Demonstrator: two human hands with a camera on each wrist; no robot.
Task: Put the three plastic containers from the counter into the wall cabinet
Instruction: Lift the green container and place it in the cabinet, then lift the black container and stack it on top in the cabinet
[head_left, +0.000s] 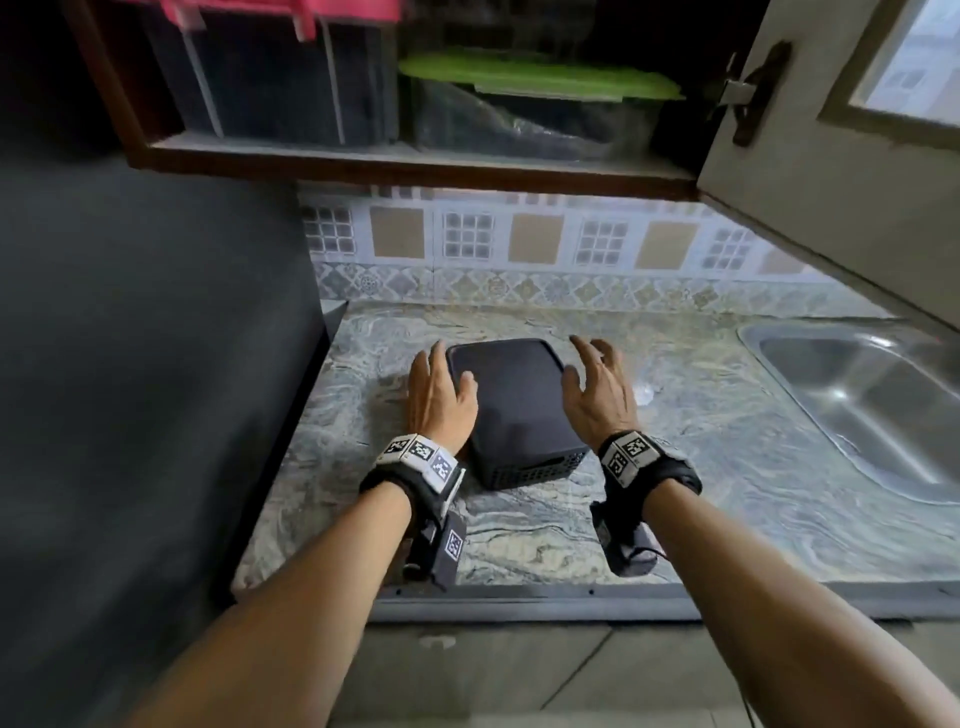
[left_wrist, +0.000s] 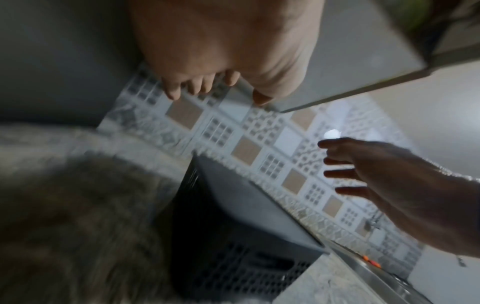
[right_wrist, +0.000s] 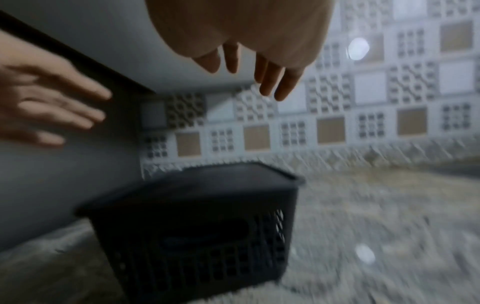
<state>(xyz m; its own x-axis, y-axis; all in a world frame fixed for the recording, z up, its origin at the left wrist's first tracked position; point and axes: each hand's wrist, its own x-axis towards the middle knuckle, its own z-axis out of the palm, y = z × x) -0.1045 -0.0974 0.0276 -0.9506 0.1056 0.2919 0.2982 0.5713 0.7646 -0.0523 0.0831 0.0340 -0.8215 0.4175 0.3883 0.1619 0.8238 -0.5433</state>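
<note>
From our head we look down at the tabletop (head_left: 675, 415); each wrist camera looks close along its fingers, and all views share the dark container (head_left: 514, 410).

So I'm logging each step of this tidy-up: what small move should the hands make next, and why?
Probably close both hands onto the sides of the black container and lift. It sits lidded on the counter; the left hand and right hand flank it, open, gripping nothing. The wall cabinet above stands open.
</note>
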